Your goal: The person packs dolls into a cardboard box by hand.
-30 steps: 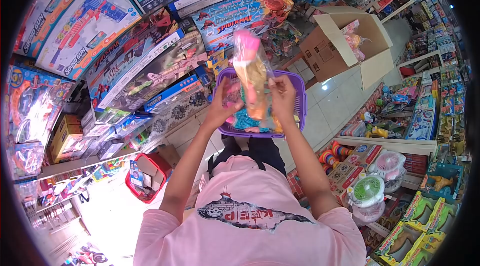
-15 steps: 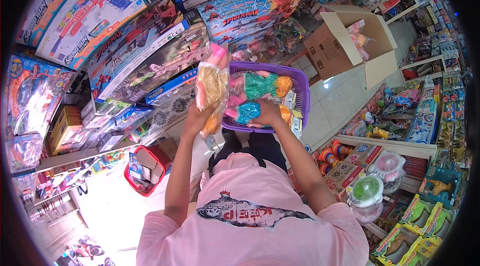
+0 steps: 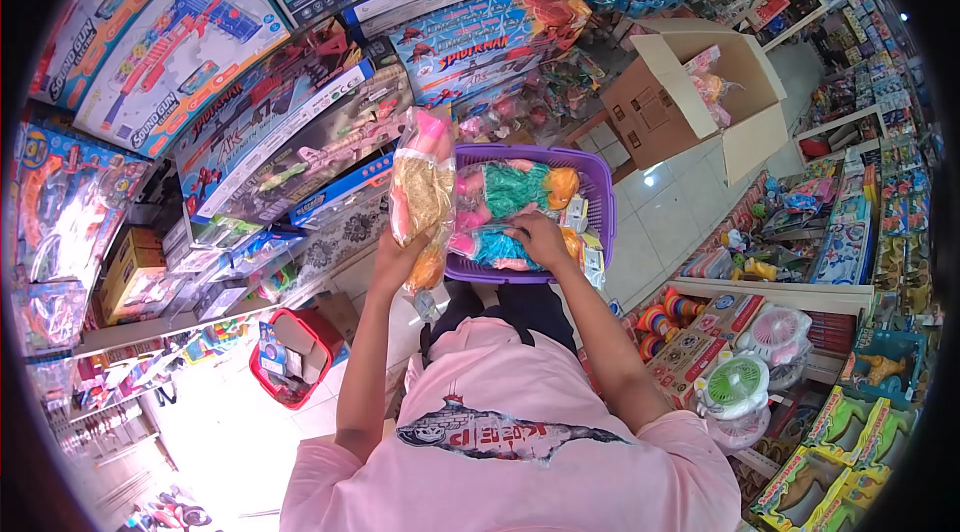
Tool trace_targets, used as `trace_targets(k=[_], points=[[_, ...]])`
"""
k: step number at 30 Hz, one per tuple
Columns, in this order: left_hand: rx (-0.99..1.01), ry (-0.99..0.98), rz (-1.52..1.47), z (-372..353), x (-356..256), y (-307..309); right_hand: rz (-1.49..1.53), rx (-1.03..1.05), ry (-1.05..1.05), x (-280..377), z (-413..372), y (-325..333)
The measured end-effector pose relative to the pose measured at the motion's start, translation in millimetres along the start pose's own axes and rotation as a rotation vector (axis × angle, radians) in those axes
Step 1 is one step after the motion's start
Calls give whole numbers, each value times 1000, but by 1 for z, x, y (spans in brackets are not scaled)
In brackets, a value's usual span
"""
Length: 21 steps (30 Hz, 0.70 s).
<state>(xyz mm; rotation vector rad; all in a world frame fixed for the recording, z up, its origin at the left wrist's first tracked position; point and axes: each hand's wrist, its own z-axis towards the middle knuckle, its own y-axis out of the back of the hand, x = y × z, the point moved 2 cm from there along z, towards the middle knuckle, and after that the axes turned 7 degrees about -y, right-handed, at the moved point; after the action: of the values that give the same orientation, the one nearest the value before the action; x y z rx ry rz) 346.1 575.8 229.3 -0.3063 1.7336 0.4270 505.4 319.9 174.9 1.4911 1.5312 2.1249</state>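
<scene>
My left hand (image 3: 400, 260) is closed around a doll in a gold dress (image 3: 421, 187). The doll is sealed in clear plastic, its pink end pointing up and its orange hair down, just left of a purple basket (image 3: 601, 182). Inside the basket lie a bagged doll in a green dress (image 3: 512, 187) and, nearer me, one in a blue dress (image 3: 496, 247). My right hand (image 3: 543, 240) reaches in with bent fingers over the blue-dressed doll, touching it. My right thumb is mostly hidden. Small white-and-yellow boxes (image 3: 592, 247) sit at the basket's right end.
An open cardboard box (image 3: 660, 102) with bagged toys stands beyond the basket. Boxed toy guns (image 3: 185, 52) fill the left shelves. A red bin (image 3: 330, 332) is on the floor at left. Toy fans (image 3: 733, 382) and dinosaur boxes (image 3: 800, 487) line the right.
My right hand has slid a little back along the blue-dressed doll, uncovering more of it. My left hand still holds the gold-dressed doll, now slightly lower in view.
</scene>
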Motion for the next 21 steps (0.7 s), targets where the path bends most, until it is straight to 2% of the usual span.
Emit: trace_targets(k=[5, 7, 9, 10, 15, 19, 21], points=[[-11, -47, -213, 8, -22, -8, 108, 42, -102, 19, -12, 51], [-11, -65, -291, 15, -33, -13, 151, -37, -106, 32, -20, 82], [-20, -111, -267, 22, -37, -15, 357, -133, -253, 33, -31, 109], [21, -101, -379, 26, -36, -19, 375, -170, -267, 29, -37, 120], [84, -77, -391, 44, -32, -52, 459, -265, -299, 17, -69, 182], [184, -93, -308, 40, -39, -100, 486, -503, -299, 2, -103, 228], [249, -96, -349, 32, -49, -132, 564, -651, -418, -30, -127, 243]])
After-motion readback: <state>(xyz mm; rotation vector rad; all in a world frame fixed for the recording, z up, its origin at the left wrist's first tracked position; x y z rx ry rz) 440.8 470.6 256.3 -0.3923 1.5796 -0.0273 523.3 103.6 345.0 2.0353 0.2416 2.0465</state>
